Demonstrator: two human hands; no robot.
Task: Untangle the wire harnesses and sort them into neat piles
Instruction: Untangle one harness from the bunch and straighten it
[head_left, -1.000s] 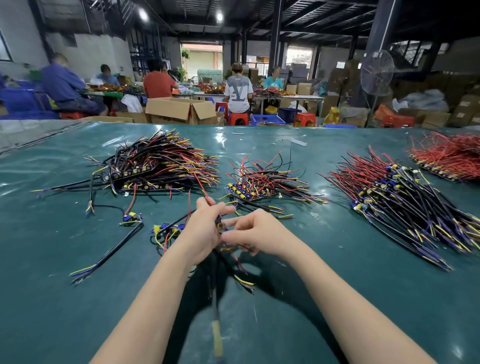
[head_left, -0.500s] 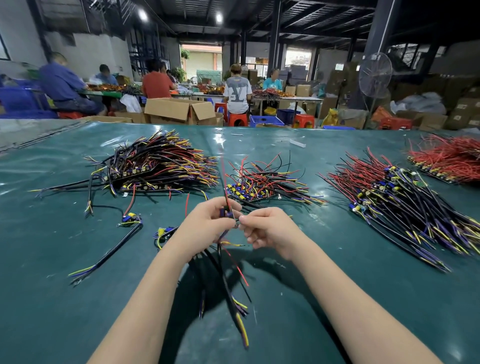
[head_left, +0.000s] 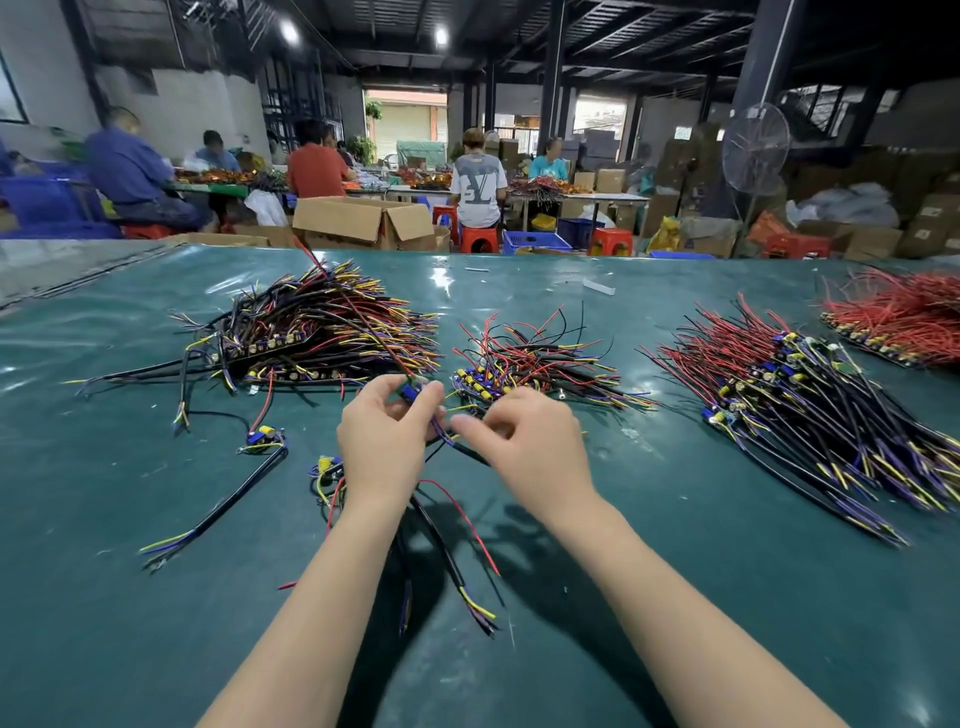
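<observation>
The left hand (head_left: 384, 441) pinches one wire harness (head_left: 447, 551) by its blue plug (head_left: 410, 393), mid-frame over the green table (head_left: 104, 623). The right hand (head_left: 524, 441), fingers curled, pinches its wires. Four piles (head_left: 322, 332) lie across the top. Two loose harnesses (head_left: 228, 493) lie at the left.

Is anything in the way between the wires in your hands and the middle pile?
No, nothing visible. The left hand and right hand hold the harness right at the near edge of the middle pile, with nothing between them.
</observation>
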